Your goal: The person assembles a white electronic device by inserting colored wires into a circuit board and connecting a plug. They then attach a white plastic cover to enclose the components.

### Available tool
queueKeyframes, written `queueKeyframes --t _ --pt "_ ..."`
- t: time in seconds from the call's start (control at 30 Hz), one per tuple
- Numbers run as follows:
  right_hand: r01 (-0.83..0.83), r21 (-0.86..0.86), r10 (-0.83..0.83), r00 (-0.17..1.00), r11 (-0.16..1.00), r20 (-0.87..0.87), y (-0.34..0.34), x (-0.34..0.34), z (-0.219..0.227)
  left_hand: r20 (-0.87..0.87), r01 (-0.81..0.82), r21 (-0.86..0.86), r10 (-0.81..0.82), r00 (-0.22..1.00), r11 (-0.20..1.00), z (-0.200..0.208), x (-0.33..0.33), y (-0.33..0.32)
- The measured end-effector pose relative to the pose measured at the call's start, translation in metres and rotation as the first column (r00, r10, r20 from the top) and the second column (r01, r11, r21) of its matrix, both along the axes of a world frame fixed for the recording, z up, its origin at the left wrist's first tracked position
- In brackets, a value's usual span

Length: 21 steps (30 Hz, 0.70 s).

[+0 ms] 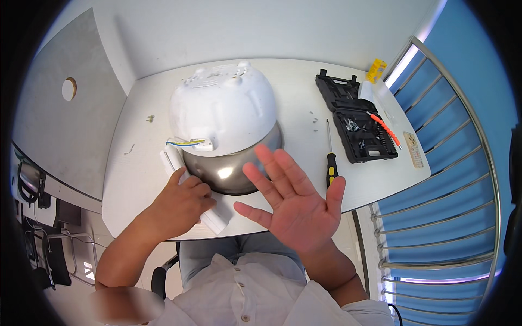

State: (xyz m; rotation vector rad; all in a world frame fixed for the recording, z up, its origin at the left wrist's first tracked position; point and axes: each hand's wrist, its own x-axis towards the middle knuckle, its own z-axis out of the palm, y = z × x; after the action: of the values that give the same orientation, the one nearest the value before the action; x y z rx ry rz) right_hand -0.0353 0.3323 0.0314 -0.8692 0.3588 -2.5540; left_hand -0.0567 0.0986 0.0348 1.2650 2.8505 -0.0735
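Observation:
An upturned appliance stands on the table, with a rounded white plastic shell (223, 108) above a shiny metal body (225, 176). Blue and yellow-green wires (186, 143) stick out of a small socket low on the shell's left side. My left hand (182, 204) lies over a long white plastic strip (213, 221) beside the metal body, fingers curled onto it; its middle is hidden beneath the hand. In front of the appliance my right hand (299, 209) is raised, palm showing, fingers spread and nothing in it.
A yellow-and-black screwdriver (331, 169) lies right of my right hand. Beyond it is an open black tool case (359, 122) with bits and an orange-red flexible shaft (385, 129). Small screws (314, 120) lie near the case, others (150, 118) at left. Metal railing (462, 157) borders the right.

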Motion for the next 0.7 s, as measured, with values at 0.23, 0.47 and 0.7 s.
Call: queueKeyframes --t 0.23,0.47,0.7 --pt "-0.062 -0.072 0.064 0.998 0.995 0.018 -0.013 0.002 -0.001 -0.179 -0.054 0.236 0.098 0.979 0.97 -0.018 0.0 -0.002" --pt "-0.248 -0.206 0.241 0.969 0.947 -0.059 -0.023 0.0 -0.021 -0.283 -0.034 0.39 0.155 0.946 0.92 -0.043 -0.017 0.009" --pt "-0.355 -0.232 0.356 0.934 0.906 -0.037 -0.034 0.005 -0.026 -0.181 -0.049 0.52 0.167 0.969 0.853 -0.032 -0.018 0.021"
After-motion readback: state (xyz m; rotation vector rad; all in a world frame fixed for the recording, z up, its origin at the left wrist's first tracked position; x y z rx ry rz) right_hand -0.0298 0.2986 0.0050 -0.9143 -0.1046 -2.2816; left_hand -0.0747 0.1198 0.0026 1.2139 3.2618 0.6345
